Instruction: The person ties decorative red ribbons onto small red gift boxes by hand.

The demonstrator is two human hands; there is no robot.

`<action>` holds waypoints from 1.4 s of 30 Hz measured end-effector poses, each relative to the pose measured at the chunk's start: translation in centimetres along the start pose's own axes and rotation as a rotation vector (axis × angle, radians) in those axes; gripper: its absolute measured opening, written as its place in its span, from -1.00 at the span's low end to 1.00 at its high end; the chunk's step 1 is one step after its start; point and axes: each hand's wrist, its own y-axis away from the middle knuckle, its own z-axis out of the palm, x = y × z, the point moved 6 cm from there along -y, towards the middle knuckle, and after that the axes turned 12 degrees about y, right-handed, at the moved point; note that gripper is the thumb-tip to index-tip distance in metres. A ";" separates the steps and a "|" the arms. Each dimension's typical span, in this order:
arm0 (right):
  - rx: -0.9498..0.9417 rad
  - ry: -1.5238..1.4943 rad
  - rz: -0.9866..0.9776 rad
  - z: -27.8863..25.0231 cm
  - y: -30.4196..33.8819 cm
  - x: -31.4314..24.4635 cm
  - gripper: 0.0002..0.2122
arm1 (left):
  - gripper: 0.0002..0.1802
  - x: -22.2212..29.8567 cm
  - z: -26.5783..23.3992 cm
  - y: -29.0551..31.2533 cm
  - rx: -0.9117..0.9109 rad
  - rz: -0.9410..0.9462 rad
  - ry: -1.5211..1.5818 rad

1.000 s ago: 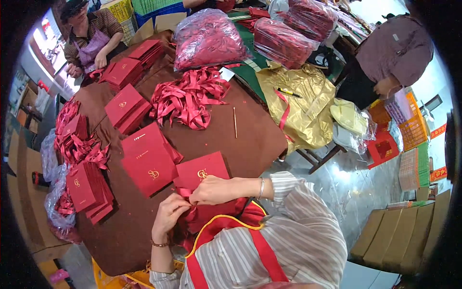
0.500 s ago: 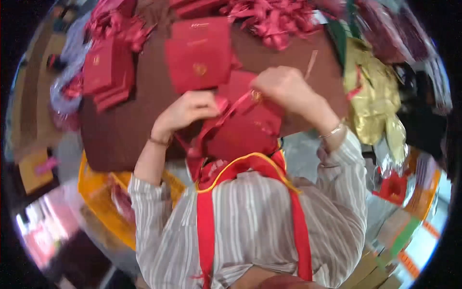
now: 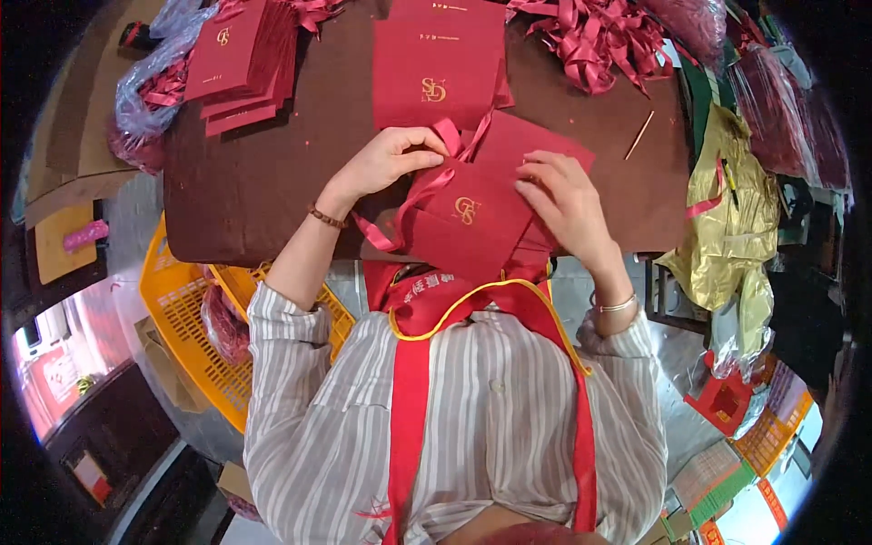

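Note:
A flat dark red paper bag (image 3: 486, 218) with a gold monogram lies tilted at the table's near edge, in front of my body. Glossy red ribbon (image 3: 418, 193) trails along its left side and loops up at its top. My left hand (image 3: 395, 162) pinches the ribbon between thumb and fingers by the bag's upper left corner. At the bag's upper right edge, my right hand (image 3: 565, 202) has bent fingers gripping it; the thumb is mostly hidden. Another plain red bag (image 3: 536, 136) sticks out beneath the one in my hands.
Ahead is a pile of matching bags (image 3: 436, 64), with another stack (image 3: 238, 59) farther left. A heap of red ribbons (image 3: 599, 45) lies at the far right, beyond a thin stick (image 3: 639, 134). Below the brown table (image 3: 254, 200) stands a yellow crate (image 3: 195, 313); gold wrapping (image 3: 727, 218) hangs at right.
My right hand has come down from above the bag to its right edge, and the ribbon it was pulling has slackened. The left hand stays by the ribbon. The view has shifted.

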 end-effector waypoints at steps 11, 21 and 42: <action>0.159 0.240 -0.006 0.8 1.3 -3.6 -0.73 | -0.89 -0.5 -0.2 0.7 0.117 0.180 0.035; -0.075 0.144 0.052 2.0 2.3 -2.5 -0.76 | -0.89 0.7 0.5 1.5 0.186 0.237 -0.183; 0.015 -0.601 0.399 0.9 -0.3 3.1 -0.90 | -0.84 0.6 0.8 8.0 0.565 0.321 -0.634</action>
